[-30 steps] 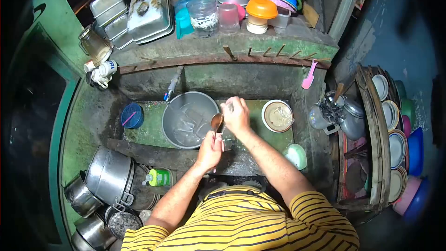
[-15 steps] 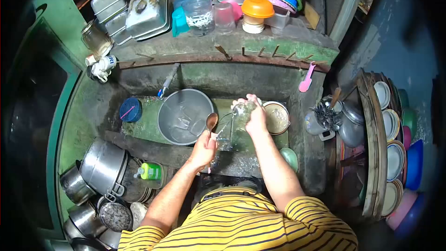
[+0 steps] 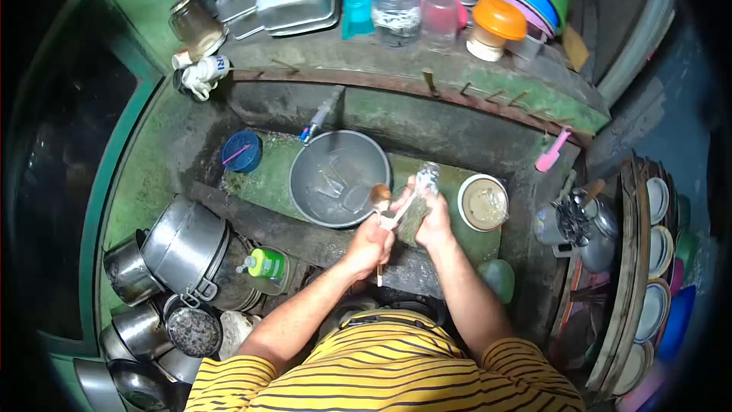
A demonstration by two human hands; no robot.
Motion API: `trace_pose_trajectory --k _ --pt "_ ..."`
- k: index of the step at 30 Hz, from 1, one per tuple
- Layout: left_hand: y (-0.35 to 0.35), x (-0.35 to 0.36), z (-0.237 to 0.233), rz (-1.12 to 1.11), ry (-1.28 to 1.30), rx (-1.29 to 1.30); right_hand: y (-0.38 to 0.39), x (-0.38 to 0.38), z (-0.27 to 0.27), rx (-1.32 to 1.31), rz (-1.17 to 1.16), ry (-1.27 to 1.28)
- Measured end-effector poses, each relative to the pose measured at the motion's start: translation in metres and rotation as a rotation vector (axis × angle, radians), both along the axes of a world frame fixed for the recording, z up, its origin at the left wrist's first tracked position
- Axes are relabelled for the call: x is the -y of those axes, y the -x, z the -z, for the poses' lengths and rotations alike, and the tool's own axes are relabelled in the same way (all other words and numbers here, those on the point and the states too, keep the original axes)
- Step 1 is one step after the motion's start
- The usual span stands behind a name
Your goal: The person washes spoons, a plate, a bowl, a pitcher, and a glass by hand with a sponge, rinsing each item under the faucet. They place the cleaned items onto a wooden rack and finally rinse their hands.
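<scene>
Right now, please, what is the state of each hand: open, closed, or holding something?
Left hand: closed, holding at least a long-handled spoon with brown bowl.
Right hand: closed around a shiny, silvery thing, too blurred to identify.

Single head-worn cam, fairly near, above & behind L hand (image 3: 370, 246) + R hand (image 3: 435, 221), faces fwd/down; wide view, approx. centred on grip, w/ striped shirt (image 3: 381, 370) below it, ledge (image 3: 339, 55) beyond.

Wears a striped shirt (image 3: 366, 378) at 6 o'clock.
Combines yellow ground with narrow dark stripes; terminates in matching short sleeves (image 3: 526, 370) at 7 and 5 o'clock.
</scene>
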State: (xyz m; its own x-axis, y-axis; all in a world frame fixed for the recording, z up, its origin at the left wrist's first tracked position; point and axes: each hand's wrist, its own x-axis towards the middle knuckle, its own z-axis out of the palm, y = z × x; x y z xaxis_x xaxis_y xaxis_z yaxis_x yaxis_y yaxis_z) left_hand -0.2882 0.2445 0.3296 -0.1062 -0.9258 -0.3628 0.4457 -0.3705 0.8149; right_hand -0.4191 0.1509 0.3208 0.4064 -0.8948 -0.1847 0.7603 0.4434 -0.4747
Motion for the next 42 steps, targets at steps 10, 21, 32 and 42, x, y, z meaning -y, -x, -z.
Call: trace_pose_trajectory --k 10,21,32,42 --pt "-0.120 0.054 0.045 -0.134 -0.028 0.117 -0.097 0.026 0.012 -1.058 -0.557 0.331" --pt "-0.245 0.077 0.109 -0.181 -0.240 0.182 -0.129 0.017 0.128 -1.251 -0.765 0.050" --pt "-0.216 0.048 0.090 -0.023 -0.240 -0.041 -0.157 0.030 0.111 -1.430 -0.009 0.472" --pt "-0.083 0.047 0.006 0.236 0.003 0.331 -0.094 0.059 0.022 -1.303 0.631 0.586"
